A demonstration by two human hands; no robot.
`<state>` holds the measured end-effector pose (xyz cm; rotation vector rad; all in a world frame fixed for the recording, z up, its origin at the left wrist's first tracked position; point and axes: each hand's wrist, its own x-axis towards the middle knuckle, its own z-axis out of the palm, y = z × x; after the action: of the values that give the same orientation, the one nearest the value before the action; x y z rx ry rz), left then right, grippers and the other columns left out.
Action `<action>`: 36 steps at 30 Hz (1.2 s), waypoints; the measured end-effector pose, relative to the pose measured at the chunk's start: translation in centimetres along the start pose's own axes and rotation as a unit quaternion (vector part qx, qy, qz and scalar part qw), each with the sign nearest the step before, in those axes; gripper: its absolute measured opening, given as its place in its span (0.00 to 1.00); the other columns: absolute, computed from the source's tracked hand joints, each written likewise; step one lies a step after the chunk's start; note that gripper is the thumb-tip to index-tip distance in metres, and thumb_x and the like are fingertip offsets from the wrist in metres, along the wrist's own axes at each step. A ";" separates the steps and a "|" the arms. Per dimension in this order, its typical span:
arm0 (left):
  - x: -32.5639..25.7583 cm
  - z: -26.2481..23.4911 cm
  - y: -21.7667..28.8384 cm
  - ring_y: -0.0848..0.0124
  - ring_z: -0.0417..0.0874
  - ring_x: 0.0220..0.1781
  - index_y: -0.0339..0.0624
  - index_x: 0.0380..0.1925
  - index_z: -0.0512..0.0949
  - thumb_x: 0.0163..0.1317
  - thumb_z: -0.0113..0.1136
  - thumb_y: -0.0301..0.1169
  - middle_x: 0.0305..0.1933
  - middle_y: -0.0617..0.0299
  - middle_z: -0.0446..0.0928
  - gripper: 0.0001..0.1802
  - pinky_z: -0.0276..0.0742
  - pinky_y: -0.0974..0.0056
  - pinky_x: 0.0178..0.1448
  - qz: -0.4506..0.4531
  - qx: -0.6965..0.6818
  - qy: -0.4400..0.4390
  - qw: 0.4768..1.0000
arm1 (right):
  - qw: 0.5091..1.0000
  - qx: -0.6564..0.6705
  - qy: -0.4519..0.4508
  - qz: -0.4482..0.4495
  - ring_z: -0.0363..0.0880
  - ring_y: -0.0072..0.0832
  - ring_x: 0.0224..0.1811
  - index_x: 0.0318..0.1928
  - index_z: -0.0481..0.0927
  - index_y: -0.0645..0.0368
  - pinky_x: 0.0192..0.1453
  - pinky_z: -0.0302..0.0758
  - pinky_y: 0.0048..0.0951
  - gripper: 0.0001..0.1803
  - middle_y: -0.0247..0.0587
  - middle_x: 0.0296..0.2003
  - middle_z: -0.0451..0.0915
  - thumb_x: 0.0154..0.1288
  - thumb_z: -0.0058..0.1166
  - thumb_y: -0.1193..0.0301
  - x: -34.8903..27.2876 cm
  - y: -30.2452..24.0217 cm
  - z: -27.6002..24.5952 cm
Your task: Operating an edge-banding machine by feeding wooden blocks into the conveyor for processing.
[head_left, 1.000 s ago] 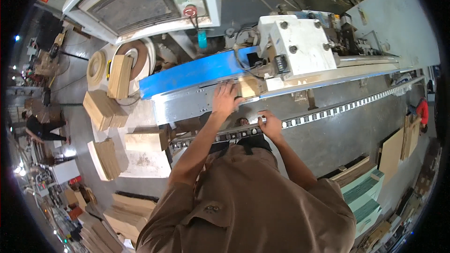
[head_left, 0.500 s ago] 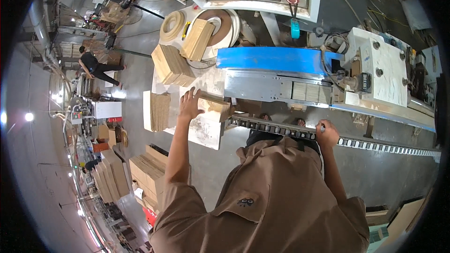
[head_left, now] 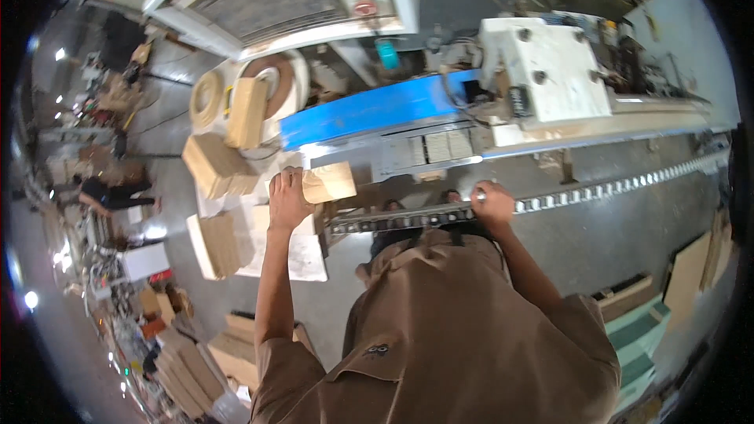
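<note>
My left hand (head_left: 290, 202) is closed on the left end of a pale flat wooden board (head_left: 333, 181), just above the end of the white worktable (head_left: 305, 261). The board is lifted and tilted beside the metal infeed of the machine. My right hand (head_left: 494, 203) is closed around the long rail of small rollers (head_left: 577, 194) that runs across in front of me. Its fingers wrap over the rail's top. Stacks of similar boards (head_left: 216, 169) stand on the worktable left of my left hand, one of them (head_left: 214, 245) nearer to me.
A machine with a blue guard (head_left: 369, 110) and a white housing (head_left: 546, 71) stands beyond the rail. A teal hanging tool (head_left: 387, 54) and rolls of edge band (head_left: 206, 96) are at the back. Another person (head_left: 110, 195) stands far left. Cardboard stacks (head_left: 184, 365) lie lower left.
My left hand, open over the boards before, now grips one and has lifted it off. My right hand stays on the rail. The whole view has turned, shifting the machine left.
</note>
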<state>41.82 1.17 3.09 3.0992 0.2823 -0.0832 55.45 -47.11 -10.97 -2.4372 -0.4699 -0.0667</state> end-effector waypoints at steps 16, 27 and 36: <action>8.8 14.9 17.4 0.45 0.73 0.69 0.42 0.68 0.75 0.63 0.73 0.48 0.66 0.46 0.75 0.38 0.65 0.37 0.77 0.135 -0.112 0.177 0.968 | 0.704 0.615 -0.172 0.311 0.87 0.34 0.54 0.66 0.74 0.63 0.57 0.82 0.31 0.23 0.42 0.51 0.86 0.79 0.59 0.64 3.9 -4.1 4.3; 8.6 12.0 15.7 0.49 0.72 0.72 0.47 0.68 0.77 0.64 0.67 0.36 0.70 0.53 0.74 0.31 0.59 0.39 0.81 0.144 -0.056 0.094 0.984 | 0.415 0.831 -0.163 0.333 0.70 0.40 0.77 0.71 0.64 0.50 0.83 0.66 0.44 0.28 0.34 0.64 0.75 0.77 0.58 0.68 4.2 -7.6 4.6; 9.3 12.8 18.0 0.44 0.71 0.71 0.43 0.68 0.77 0.65 0.63 0.30 0.68 0.48 0.73 0.30 0.59 0.37 0.81 0.161 -0.019 0.086 0.983 | 0.297 0.887 -0.126 0.329 0.63 0.46 0.81 0.56 0.80 0.45 0.87 0.56 0.47 0.12 0.22 0.42 0.86 0.74 0.60 0.68 4.5 -7.1 2.6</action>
<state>53.59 -15.24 -9.78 3.0689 -0.2152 0.1950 56.97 -38.89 -8.08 -0.1054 0.3907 0.7738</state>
